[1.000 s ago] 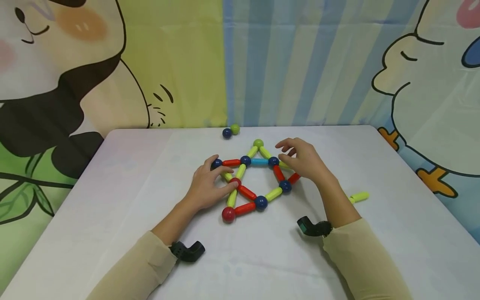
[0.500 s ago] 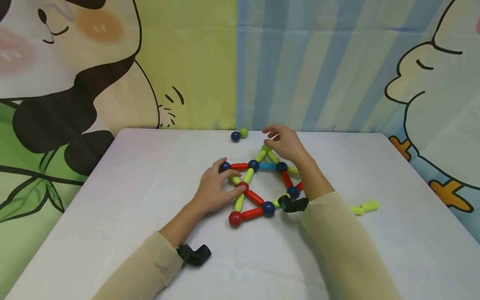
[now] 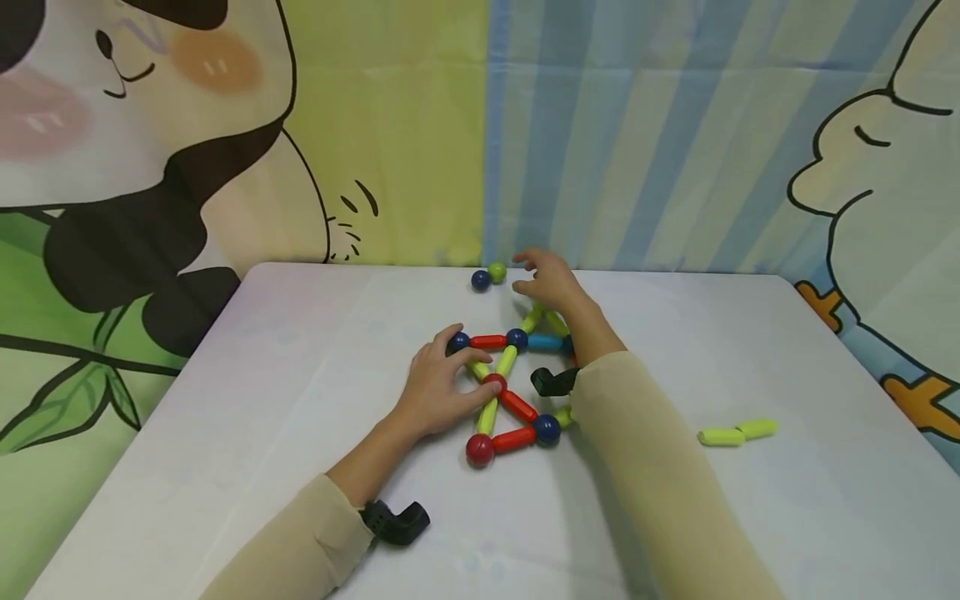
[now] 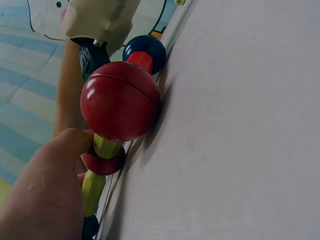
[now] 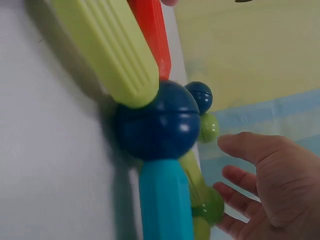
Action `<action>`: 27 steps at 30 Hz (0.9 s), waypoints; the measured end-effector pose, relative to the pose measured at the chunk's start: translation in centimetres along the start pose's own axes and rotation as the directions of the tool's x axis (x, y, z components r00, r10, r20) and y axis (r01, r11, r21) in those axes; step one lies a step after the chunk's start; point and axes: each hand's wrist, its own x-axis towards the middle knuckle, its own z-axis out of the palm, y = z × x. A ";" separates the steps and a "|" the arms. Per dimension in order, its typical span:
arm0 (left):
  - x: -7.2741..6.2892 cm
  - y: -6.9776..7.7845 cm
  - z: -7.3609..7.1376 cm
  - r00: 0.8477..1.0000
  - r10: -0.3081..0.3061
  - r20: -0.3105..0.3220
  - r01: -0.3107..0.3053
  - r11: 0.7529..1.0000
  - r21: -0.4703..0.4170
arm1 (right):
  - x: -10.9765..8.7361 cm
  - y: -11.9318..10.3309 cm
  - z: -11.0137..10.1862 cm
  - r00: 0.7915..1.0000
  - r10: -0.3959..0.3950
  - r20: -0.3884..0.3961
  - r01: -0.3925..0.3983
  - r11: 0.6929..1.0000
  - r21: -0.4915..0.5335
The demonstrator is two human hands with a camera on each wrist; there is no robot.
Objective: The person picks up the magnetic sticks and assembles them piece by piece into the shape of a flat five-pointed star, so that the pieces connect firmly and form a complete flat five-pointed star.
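Observation:
A flat frame of magnetic sticks and balls lies on the table, with red sticks (image 3: pixel 514 440), yellow-green sticks and a light-blue stick (image 3: pixel 544 342). My left hand (image 3: pixel 437 390) holds its left side, the thumb at a red ball (image 3: pixel 494 384) and the fingers by a dark blue ball (image 3: pixel 458 342). Another red ball (image 4: pixel 120 102) fills the middle of the left wrist view. Beyond the frame's far tip, my right hand (image 3: pixel 553 285) reaches out with loosely bent fingers, holding nothing. Just left of its fingertips sits a loose green ball (image 3: pixel 497 272). My right forearm hides the frame's right side.
A loose dark blue ball (image 3: pixel 481 281) touches the green one near the table's far edge. Two yellow-green sticks (image 3: pixel 722 437) lie end to end on the right. Behind the white table (image 3: pixel 300 333) hangs a printed cloth (image 3: pixel 405 125).
My right hand has moved left and away from me, from the frame's right side over its far tip to near the loose balls. My left hand keeps its place on the frame.

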 end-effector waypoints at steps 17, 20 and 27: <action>-0.9 -0.2 0.3 1.000 -0.002 -0.021 0.002 1.000 -0.012 | 2.1 -0.4 2.9 0.994 0.069 0.083 -0.063 0.995 -0.077; -0.7 -0.2 0.3 1.000 -0.001 -0.016 0.001 1.000 -0.012 | 2.2 -0.6 2.7 0.993 0.090 0.081 -0.084 0.993 -0.080; -0.2 -0.1 0.1 1.000 0.009 -0.012 -0.009 1.000 -0.010 | 2.5 -0.6 2.7 0.995 0.101 -0.024 -0.102 0.994 -0.045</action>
